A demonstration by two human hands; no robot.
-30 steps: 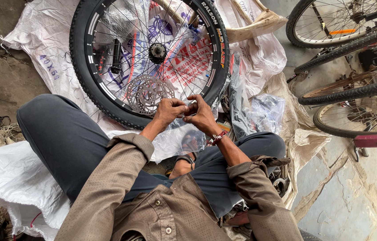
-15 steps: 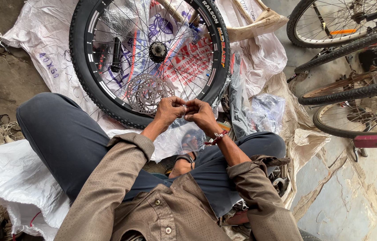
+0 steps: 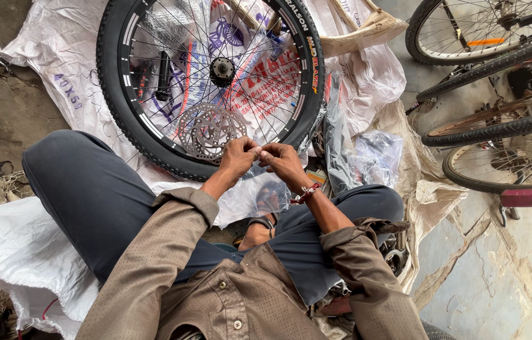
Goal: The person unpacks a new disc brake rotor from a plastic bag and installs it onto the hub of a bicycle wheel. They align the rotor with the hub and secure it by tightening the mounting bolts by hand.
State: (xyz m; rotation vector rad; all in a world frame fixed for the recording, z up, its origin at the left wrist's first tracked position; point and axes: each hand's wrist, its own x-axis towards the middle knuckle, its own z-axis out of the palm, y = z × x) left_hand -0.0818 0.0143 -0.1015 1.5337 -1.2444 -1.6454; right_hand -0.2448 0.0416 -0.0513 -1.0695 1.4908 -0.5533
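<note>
The fingers point(image 3: 254, 150) of both hands pinch together around something too small to tell. The left hand point(image 3: 238, 157) and right hand point(image 3: 283, 162) touch, just above the round silver metal brake disc point(image 3: 208, 131) inside the black rubber bicycle wheel point(image 3: 210, 82) lying on white printed sacks point(image 3: 58, 69).
</note>
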